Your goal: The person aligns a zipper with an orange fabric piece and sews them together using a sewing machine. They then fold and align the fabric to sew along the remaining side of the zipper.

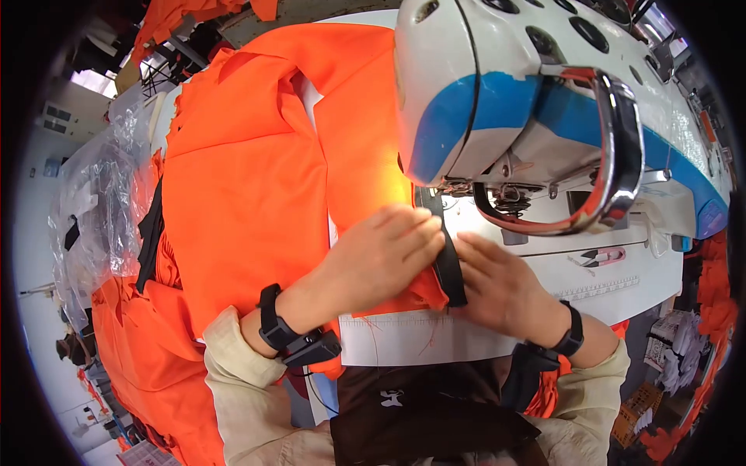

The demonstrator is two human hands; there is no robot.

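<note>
Orange fabric (249,171) spreads over the left of the sewing table, its right edge running under the head of a white and blue sewing machine (458,101). Along that edge lies a black strip (448,268), one end near the needle area. My left hand (388,252) rests on the fabric and the strip's left side, fingers close together and pointing at the machine. My right hand (497,283) is at the strip's right side, somewhat blurred, its fingertips beside the strip. Whether either hand pinches the strip is hard to see.
Small pink-handled snips (604,255) and a ruler scale (602,288) are on the white tabletop (404,342) at right. Clear plastic (105,202) and more orange fabric (148,349) hang at left. A chrome bar (622,147) curves before the machine. An orange crate (637,412) stands lower right.
</note>
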